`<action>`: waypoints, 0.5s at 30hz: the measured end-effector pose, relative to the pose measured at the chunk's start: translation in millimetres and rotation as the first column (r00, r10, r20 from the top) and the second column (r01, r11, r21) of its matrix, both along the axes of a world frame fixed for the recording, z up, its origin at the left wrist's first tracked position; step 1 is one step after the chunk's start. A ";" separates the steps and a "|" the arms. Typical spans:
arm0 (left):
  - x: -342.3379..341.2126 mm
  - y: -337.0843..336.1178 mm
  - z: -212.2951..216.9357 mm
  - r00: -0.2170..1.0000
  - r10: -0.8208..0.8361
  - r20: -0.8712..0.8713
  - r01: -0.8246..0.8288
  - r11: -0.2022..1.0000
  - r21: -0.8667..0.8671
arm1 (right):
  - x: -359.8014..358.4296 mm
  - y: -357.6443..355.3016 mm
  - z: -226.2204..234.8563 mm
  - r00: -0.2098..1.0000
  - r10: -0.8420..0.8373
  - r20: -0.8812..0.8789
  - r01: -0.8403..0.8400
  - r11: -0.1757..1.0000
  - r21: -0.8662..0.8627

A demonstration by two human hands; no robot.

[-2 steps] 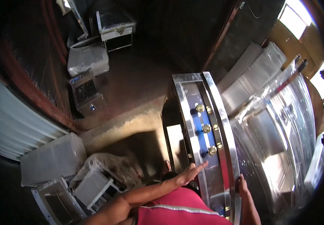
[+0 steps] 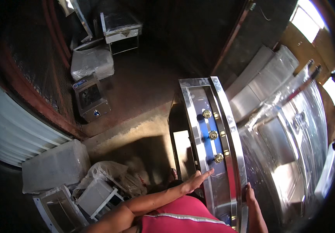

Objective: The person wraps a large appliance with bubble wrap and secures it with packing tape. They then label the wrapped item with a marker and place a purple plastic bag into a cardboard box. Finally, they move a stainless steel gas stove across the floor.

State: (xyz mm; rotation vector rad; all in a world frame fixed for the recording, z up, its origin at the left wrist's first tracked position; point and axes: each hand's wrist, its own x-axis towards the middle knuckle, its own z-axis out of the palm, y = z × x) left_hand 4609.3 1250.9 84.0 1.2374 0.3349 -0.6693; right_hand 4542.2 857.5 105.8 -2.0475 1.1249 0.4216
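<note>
A long stainless-steel appliance stands before me, its narrow panel partly covered in blue film. Three round brass-coloured fittings stick out of this panel in a row. My left hand lies across the panel's near left edge, fingers stretched out, the tips just below the nearest brass fitting. Against the outer right edge of the appliance rests my right hand, its fingers pointing forward and partly hidden. I see nothing held in either hand.
Large plastic-wrapped steel units stand close on the right. To the left lie a wrapped block, a white-framed item and a glass-fronted steel box. A small steel table stands at the back. A floor step crosses ahead.
The view has shifted very slightly. Both hands keep their places on the appliance.
</note>
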 end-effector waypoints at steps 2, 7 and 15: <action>50.3 27.2 2.2 0.997 -0.075 -0.010 0.075 0.996 -0.040 | 44.2 26.3 -7.7 0.993 0.037 0.112 -0.048 0.994 0.098; 137.9 91.2 -16.7 0.972 -0.222 -0.072 0.206 0.963 -0.175 | 122.9 93.0 -12.3 0.997 0.024 0.080 -0.030 0.997 0.076; 288.4 193.5 -35.3 0.944 -0.240 -0.225 0.147 0.921 -0.361 | 255.5 212.3 47.1 0.996 0.077 0.043 -0.079 0.995 0.059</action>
